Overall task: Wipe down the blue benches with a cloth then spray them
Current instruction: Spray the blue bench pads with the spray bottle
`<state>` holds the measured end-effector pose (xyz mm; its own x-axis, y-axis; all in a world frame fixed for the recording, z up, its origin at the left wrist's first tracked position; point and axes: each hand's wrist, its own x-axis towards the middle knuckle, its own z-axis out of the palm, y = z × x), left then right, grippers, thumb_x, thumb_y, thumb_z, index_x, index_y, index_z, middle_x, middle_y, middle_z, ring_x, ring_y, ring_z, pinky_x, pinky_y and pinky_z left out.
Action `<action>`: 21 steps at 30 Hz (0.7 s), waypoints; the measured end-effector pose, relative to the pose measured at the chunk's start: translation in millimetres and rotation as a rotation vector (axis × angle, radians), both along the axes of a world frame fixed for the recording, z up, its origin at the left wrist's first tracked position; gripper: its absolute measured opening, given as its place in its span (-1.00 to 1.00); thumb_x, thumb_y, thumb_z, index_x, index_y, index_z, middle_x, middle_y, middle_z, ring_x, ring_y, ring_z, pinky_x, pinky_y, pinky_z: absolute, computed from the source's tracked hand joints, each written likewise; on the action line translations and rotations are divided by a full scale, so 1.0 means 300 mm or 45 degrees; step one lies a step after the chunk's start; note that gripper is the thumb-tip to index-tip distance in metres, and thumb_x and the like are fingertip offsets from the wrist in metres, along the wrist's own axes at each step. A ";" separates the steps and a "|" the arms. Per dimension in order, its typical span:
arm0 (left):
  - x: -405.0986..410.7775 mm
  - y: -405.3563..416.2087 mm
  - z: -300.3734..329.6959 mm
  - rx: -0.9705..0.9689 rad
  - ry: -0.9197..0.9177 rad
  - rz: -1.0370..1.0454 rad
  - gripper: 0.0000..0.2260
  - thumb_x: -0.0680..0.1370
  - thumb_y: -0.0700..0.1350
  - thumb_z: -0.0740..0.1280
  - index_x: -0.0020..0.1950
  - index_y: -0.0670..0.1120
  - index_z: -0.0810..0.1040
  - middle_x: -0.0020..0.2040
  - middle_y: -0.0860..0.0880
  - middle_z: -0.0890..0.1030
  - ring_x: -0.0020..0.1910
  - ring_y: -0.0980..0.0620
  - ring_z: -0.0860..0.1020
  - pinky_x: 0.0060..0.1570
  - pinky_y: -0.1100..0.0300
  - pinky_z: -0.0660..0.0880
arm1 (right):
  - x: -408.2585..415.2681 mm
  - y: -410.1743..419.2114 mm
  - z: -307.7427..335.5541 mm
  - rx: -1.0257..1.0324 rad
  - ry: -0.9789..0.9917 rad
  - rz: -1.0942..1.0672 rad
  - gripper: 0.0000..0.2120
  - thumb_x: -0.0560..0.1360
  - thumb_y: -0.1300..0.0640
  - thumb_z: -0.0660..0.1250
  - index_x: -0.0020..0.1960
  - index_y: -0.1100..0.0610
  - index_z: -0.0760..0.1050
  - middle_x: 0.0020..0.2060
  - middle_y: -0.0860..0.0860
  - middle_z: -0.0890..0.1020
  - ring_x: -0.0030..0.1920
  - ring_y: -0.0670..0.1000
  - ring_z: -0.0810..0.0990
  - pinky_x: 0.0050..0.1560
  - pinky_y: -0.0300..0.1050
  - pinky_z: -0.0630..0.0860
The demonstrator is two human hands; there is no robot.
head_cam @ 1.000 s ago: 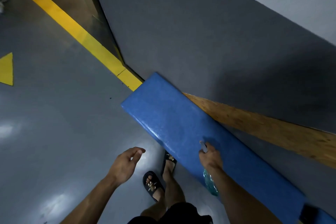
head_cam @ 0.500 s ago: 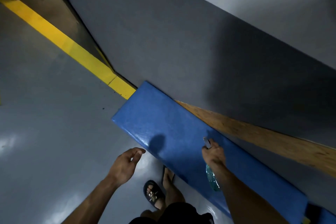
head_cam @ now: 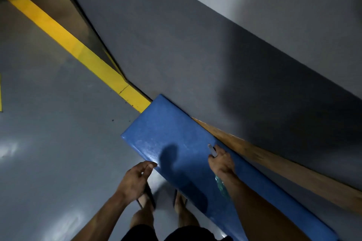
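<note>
A long blue padded bench [head_cam: 168,135] runs from the middle of the view down to the lower right, along a grey wall. My right hand [head_cam: 221,160] hovers over the bench top, closed around a clear greenish spray bottle [head_cam: 221,183]; its pale nozzle pokes out above my fingers. My left hand [head_cam: 135,178] hangs at the bench's front edge with fingers loosely curled and holds nothing. No cloth is in view.
A wooden strip [head_cam: 274,158] lies between the bench and the grey wall [head_cam: 195,55]. A yellow floor line [head_cam: 78,49] runs off to the upper left. My sandalled feet [head_cam: 147,199] stand on the glossy grey floor just in front of the bench.
My view has swung closer over the bench's end. My left hand has risen to the bench's front edge, and the right hand with the bottle has moved further over the bench top.
</note>
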<state>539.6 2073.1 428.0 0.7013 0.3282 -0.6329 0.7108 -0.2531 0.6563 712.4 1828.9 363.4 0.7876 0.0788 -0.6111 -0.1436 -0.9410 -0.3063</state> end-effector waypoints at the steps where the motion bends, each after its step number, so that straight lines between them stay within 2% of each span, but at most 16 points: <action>1: 0.002 0.015 -0.010 -0.009 -0.002 0.011 -0.82 0.64 0.02 0.21 0.02 0.26 0.57 0.08 0.22 0.62 0.12 0.19 0.55 0.16 0.33 0.40 | 0.007 0.023 -0.005 0.012 -0.001 -0.002 -0.85 0.51 0.07 0.22 0.08 0.00 0.41 -0.04 0.10 0.56 -0.15 0.09 0.50 -0.22 -0.07 0.43; 3: 0.004 0.047 -0.021 -0.017 -0.003 0.006 -0.81 0.65 0.02 0.19 0.03 0.24 0.58 0.08 0.20 0.62 0.12 0.18 0.55 0.16 0.29 0.39 | 0.015 0.066 -0.010 0.026 -0.010 -0.014 -0.79 0.52 0.08 0.22 0.15 0.01 0.42 0.00 0.11 0.57 -0.13 0.08 0.47 -0.19 -0.07 0.43; 6: 0.012 0.111 -0.039 -0.022 0.015 -0.020 -0.79 0.65 0.05 0.18 0.11 0.18 0.60 0.12 0.18 0.61 0.15 0.16 0.54 0.18 0.27 0.37 | 0.023 0.120 -0.011 -0.051 -0.016 -0.004 -0.71 0.54 0.04 0.19 0.24 0.03 0.41 0.13 0.11 0.56 0.01 0.13 0.50 -0.03 -0.04 0.45; 8: 0.013 0.155 -0.052 -0.021 0.014 -0.043 -0.77 0.64 0.06 0.18 0.14 0.15 0.61 0.13 0.18 0.60 0.16 0.16 0.53 0.19 0.27 0.37 | 0.013 0.148 -0.002 -0.066 -0.006 -0.010 -0.70 0.55 0.04 0.20 0.26 0.07 0.42 0.15 0.12 0.56 0.07 0.15 0.53 0.00 -0.07 0.42; 10: 0.020 0.195 -0.056 -0.030 0.003 -0.067 -0.77 0.64 0.06 0.18 0.15 0.13 0.61 0.13 0.18 0.60 0.16 0.17 0.53 0.19 0.28 0.36 | 0.003 0.174 0.004 -0.011 -0.028 -0.061 -0.76 0.54 0.08 0.23 0.19 0.08 0.45 0.04 0.15 0.59 -0.06 0.14 0.56 -0.11 -0.10 0.44; 13: 0.025 0.260 -0.067 -0.045 -0.015 -0.058 -0.80 0.64 0.03 0.20 0.12 0.14 0.61 0.11 0.18 0.61 0.14 0.16 0.55 0.19 0.29 0.38 | -0.025 0.224 0.012 0.080 -0.063 -0.109 -0.97 0.48 0.16 0.27 -0.09 0.08 0.42 -0.22 0.11 0.57 -0.29 0.10 0.53 -0.33 -0.06 0.44; 15: 0.029 0.301 -0.069 -0.041 -0.024 -0.074 -0.81 0.65 0.01 0.20 0.11 0.16 0.60 0.10 0.17 0.62 0.12 0.16 0.57 0.14 0.35 0.41 | -0.054 0.259 0.008 0.121 -0.070 -0.143 -0.86 0.45 0.18 0.28 -0.23 0.05 0.33 -0.34 0.08 0.53 -0.36 0.12 0.52 -0.37 0.04 0.47; 18: 0.032 0.365 -0.057 -0.042 -0.040 -0.102 -0.83 0.65 -0.02 0.19 0.07 0.20 0.56 0.08 0.17 0.60 0.08 0.21 0.55 -0.05 0.59 0.32 | -0.098 0.320 -0.016 0.124 -0.039 -0.128 -0.86 0.46 0.13 0.26 -0.24 0.02 0.32 -0.34 0.06 0.51 -0.37 0.10 0.53 -0.35 0.07 0.52; 21: 0.017 0.429 -0.057 -0.011 -0.041 -0.178 -0.80 0.66 -0.02 0.17 0.15 0.12 0.57 0.08 0.19 0.58 0.08 0.23 0.52 -0.06 0.64 0.28 | -0.149 0.387 -0.029 0.058 0.000 -0.103 -0.99 0.51 0.11 0.24 -0.08 0.01 0.42 -0.17 0.07 0.58 -0.24 0.09 0.54 -0.24 -0.03 0.48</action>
<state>544.7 2201.9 410.9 0.7598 0.2208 -0.6116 0.6475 -0.3423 0.6808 667.8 1945.0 354.7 0.7924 0.0426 -0.6085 -0.2183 -0.9116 -0.3482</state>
